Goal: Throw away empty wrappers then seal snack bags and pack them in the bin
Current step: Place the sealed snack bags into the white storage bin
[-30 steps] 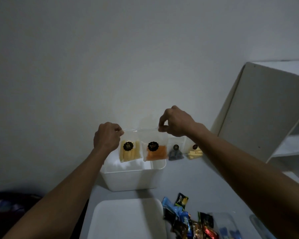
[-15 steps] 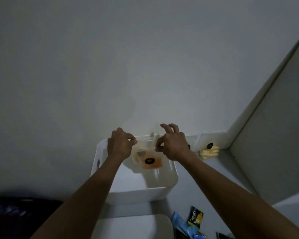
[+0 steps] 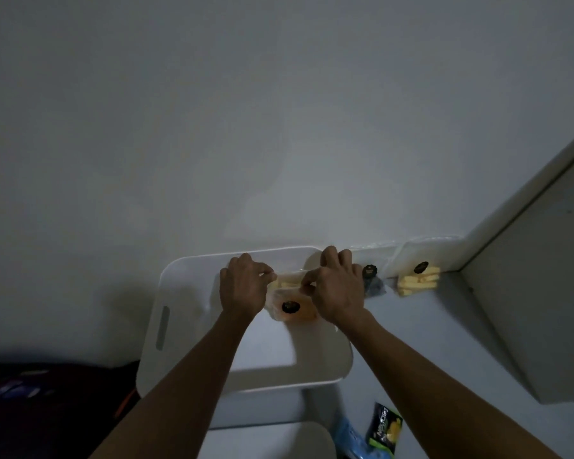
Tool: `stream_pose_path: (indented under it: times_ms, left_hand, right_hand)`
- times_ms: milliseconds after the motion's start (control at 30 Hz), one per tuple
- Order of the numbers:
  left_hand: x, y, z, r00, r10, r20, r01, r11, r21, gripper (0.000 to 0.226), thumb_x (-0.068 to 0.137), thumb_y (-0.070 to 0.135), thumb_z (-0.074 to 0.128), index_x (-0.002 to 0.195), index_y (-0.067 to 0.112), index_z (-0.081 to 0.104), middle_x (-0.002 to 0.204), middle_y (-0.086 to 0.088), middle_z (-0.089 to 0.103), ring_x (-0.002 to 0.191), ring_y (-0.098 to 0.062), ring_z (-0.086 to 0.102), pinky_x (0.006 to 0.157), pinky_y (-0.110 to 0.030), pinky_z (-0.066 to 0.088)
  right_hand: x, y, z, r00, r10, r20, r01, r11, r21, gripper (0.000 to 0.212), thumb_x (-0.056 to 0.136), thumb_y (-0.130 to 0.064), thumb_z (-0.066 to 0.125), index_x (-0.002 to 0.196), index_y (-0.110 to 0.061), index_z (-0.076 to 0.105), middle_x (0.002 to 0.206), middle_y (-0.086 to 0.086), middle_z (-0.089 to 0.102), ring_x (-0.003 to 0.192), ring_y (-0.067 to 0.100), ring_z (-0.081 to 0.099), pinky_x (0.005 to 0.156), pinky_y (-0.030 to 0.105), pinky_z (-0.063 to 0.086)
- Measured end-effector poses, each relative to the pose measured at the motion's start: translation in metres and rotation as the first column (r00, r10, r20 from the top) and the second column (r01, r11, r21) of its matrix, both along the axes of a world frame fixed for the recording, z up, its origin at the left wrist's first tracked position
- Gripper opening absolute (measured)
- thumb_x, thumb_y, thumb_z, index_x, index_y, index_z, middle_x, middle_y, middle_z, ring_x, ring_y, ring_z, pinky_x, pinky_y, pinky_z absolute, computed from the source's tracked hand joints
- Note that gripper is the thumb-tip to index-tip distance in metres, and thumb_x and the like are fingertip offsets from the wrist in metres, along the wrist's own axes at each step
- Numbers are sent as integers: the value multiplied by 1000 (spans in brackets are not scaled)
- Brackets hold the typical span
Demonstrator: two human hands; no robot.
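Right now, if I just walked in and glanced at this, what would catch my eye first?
Most likely the two hands, left hand and right hand, meeting over the far end of the white bin and pinching the top of a clear snack bag with orange contents and a dark round sticker. Next, two more stickered snack bags standing against the wall, right of the bin.
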State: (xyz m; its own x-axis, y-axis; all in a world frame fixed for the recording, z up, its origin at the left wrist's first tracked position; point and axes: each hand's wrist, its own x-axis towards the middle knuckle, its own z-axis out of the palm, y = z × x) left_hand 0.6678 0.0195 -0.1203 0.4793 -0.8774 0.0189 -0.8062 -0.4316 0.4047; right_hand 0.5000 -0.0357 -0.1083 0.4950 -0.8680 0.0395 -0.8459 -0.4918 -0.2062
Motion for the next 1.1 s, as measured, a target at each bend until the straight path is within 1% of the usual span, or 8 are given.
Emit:
stream_pose_path:
  times_ms: [100,200,333,433,500,700,900,1100]
  left_hand:
    - [-2,-6,-7,1000,-3,11,3,1000,5,19,94,37,56,94,33,75,91,1,54,97,-22,52,84,-35,35]
    - [-2,-10,-11,1000,4,27,-4,1000,-7,21,96,35,54,96,32,74,93,1,55,98,-22,53,82,-33,34]
    - [-4,-12,-14,999,35,40,-35,999,-1,23,97,37,51,105,33,71,106,-1,60,106,-21,53,86,-32,34]
    - [-3,-13,-14,999,45,-5,-45,999,-19,24,96,38,52,108,30,71,108,-2,62,108,-22,53,89,-34,34]
    - [-3,-12,-14,999,49,-24,-50,998,-44,25,95,38,53,109,28,72,108,-3,64,108,-24,55,91,-37,37]
    - [0,2,-2,992,72,-99,-87,985,-151,30,93,42,57,112,23,71,106,-8,67,106,-29,59,94,-43,43]
    - [0,38,33,992,86,-89,-105,965,-239,36,92,47,56,114,21,70,95,-10,68,98,-30,62,90,-49,48]
    - [-31,86,83,994,32,-105,-67,935,-348,38,91,47,59,113,19,70,92,-8,67,90,-27,63,87,-48,50]
  right_hand:
    - [2,-6,-5,1000,-12,-1,12,999,-50,22,89,-45,59,99,-36,76,97,-6,30,101,23,36,82,38,34]
    - [5,-11,-8,999,-15,-40,11,995,-98,22,89,-42,58,93,-31,76,98,-4,35,101,24,34,82,38,33]
    - [9,-16,-11,997,-17,-76,6,991,-133,19,88,-37,58,88,-27,75,103,-2,40,101,24,34,81,38,34]
    - [10,-17,-10,995,-5,-102,-8,991,-133,16,86,-35,62,94,-28,74,107,0,40,103,25,34,82,38,33]
    - [9,-16,-10,994,3,-112,-17,991,-130,19,86,-35,64,102,-29,73,111,1,41,107,26,36,84,39,36]
    - [3,-9,1,999,-5,-34,3,998,-59,36,88,-42,64,122,-29,64,115,2,44,113,27,37,90,40,38]
    - [-19,13,35,996,-56,70,56,998,6,41,86,-38,69,126,-29,63,116,3,49,115,27,38,90,41,38]
    - [-70,55,86,977,-120,174,115,993,40,42,86,-38,71,127,-28,62,123,4,52,121,26,40,91,43,45]
